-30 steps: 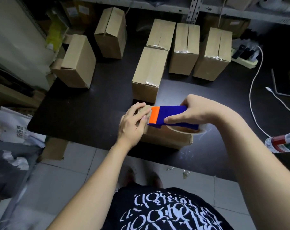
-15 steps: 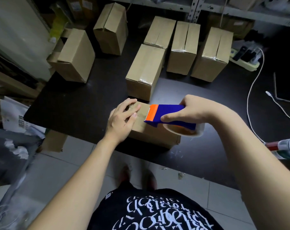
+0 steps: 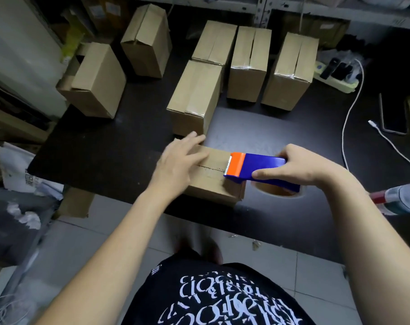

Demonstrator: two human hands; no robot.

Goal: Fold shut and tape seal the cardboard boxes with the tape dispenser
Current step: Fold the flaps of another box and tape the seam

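Observation:
A small cardboard box lies flat near the front edge of the black table, its top flaps folded shut with the seam showing. My left hand lies flat on the box's left half, fingers straight. My right hand grips a blue tape dispenser with an orange toothed front. The dispenser sits over the box's right end, its tape roll hanging past the box.
Several taped boxes stand at the back of the table, two more at the back left. A power strip, a white cable and a phone lie at the right. A bottle pokes in from the right edge.
The dispenser has slid right along the box's seam to its right end. My left hand has uncurled and now lies flat on the box top.

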